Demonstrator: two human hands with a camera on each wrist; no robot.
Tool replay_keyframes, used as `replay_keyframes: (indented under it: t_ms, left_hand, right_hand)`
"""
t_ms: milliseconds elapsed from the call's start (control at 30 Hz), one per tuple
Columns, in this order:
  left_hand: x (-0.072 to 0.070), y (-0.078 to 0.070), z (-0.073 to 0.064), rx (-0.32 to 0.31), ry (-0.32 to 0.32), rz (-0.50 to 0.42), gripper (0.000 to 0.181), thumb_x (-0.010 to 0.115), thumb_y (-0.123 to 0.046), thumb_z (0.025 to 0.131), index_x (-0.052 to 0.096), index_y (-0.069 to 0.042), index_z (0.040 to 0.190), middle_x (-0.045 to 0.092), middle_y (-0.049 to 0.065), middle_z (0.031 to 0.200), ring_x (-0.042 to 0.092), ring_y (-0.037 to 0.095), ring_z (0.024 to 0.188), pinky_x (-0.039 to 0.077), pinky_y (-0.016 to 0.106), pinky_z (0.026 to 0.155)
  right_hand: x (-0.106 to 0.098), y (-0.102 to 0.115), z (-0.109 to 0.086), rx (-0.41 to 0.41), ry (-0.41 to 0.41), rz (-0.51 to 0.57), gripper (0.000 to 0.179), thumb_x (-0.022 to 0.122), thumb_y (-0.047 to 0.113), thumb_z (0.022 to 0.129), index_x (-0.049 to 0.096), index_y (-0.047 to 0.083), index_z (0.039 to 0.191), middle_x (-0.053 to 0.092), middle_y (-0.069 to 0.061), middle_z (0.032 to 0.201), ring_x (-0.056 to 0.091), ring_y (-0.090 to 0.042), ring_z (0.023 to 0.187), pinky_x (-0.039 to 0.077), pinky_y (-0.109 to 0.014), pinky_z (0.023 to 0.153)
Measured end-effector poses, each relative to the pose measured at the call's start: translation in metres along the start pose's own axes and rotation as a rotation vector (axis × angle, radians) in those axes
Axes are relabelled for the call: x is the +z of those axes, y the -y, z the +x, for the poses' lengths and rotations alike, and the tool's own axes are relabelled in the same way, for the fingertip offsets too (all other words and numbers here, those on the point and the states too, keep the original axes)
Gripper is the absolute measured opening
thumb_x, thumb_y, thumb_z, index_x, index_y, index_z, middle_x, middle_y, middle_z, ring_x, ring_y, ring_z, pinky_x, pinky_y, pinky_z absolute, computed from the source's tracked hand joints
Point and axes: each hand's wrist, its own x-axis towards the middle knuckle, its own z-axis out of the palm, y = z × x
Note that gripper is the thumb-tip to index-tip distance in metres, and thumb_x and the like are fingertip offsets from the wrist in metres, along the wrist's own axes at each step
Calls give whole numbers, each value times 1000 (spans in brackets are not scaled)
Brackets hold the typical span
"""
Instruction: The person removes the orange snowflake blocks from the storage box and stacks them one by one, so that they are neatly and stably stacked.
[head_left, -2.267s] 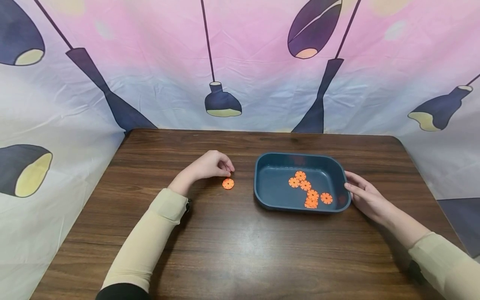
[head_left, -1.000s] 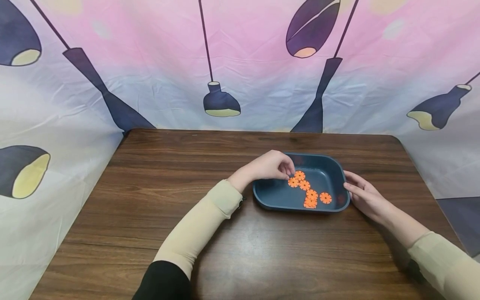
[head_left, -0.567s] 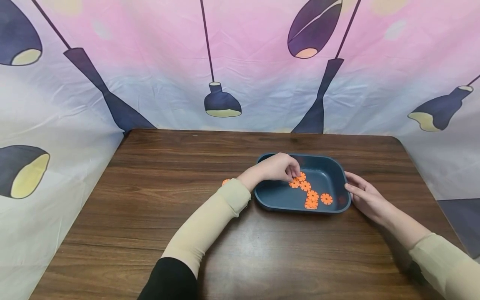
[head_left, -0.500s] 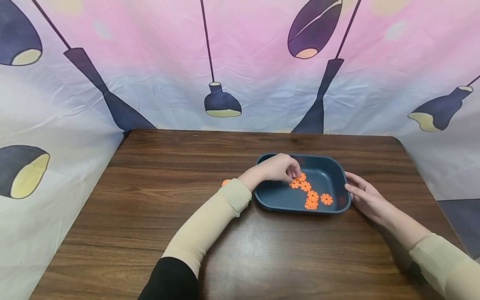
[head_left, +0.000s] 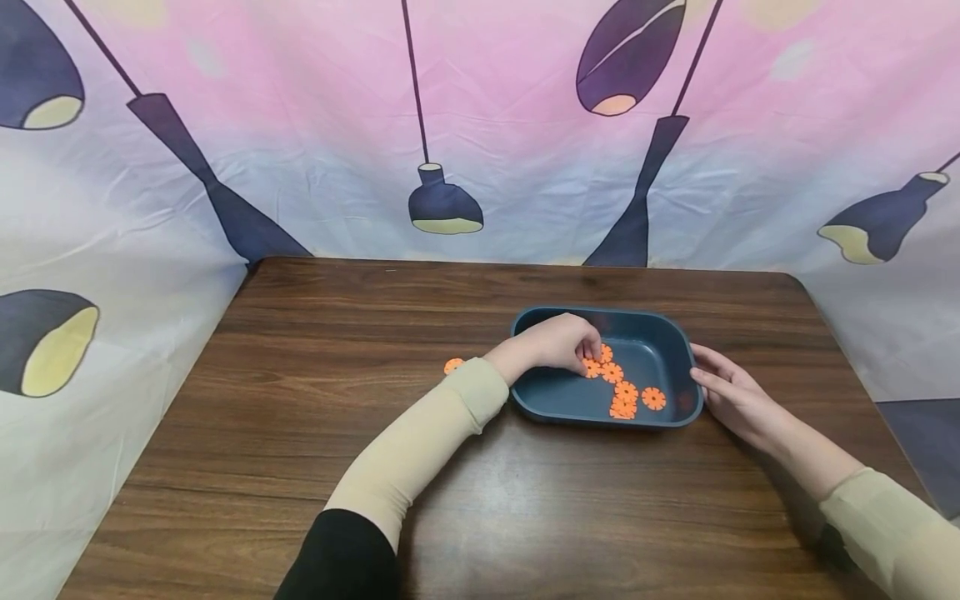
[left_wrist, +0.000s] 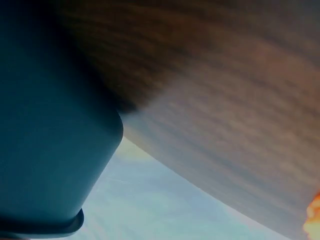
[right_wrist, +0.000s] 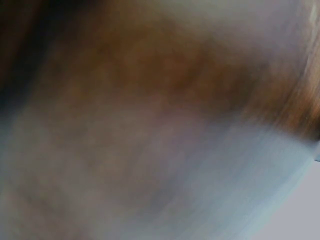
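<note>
The dark blue tray [head_left: 570, 419] stands right of centre on the table in the head view. Several orange notched discs [head_left: 612, 372] lie in it, some overlapping. My left hand [head_left: 561, 340] reaches over the tray's left side with bent fingers, its fingertips down at the upper-left discs. Whether a disc is pinched between finger and thumb is hidden. With the thumb at the rim and the fingers behind the wall, my right hand [head_left: 733, 392] grips the tray's right end. Another orange disc [head_left: 453, 365] lies on the table, partly covered by the left sleeve.
The brown wooden table [head_left: 315, 392] reaches back to a fabric backdrop [head_left: 330, 192] printed with lamps. In the left wrist view the tray's outer wall [left_wrist: 45, 130] fills the left side. The right wrist view is mostly blur.
My left hand has moved right, from beside the table disc into the tray, then slightly down over the upper-left discs. Those discs have shifted slightly right. My right hand has stayed at the tray's end.
</note>
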Motion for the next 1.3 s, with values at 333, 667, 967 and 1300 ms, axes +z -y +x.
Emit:
replay_keyframes:
  t_ms: [333, 667, 967, 1300]
  left_hand:
    - [0, -3, 1, -16, -4, 77, 20, 83, -17, 95, 77, -9, 112, 75, 4, 106, 66, 14, 94, 54, 22, 85]
    - [0, -1, 0, -21, -3, 70, 20, 84, -18, 94, 76, -10, 110, 73, 4, 103, 64, 13, 92, 53, 21, 83]
    - [-4, -2, -3, -23, 4, 6, 14, 83, -10, 93, 71, -10, 102, 70, 4, 99, 63, 14, 90, 52, 21, 81]
    - [-15, -4, -13, -11, -29, -62, 3, 74, -5, 99, 76, -7, 101, 75, 7, 100, 68, 16, 92, 55, 19, 81]
  right_hand:
    - [2, 1, 0, 1, -2, 3, 35, 44, 12, 114, 54, 34, 140, 64, 21, 136, 60, 9, 123, 49, -9, 100]
    - [2, 2, 0, 23, -18, -11, 33, 45, 14, 114, 52, 34, 140, 62, 22, 135, 59, 10, 123, 48, -8, 99]
    - [3, 3, 0, 21, -17, -11, 33, 45, 14, 114, 52, 34, 140, 62, 22, 135, 59, 10, 123, 49, -8, 99]
    - [3, 3, -2, 37, -34, -10, 31, 47, 16, 114, 51, 35, 138, 62, 23, 133, 59, 11, 122, 49, -8, 98]
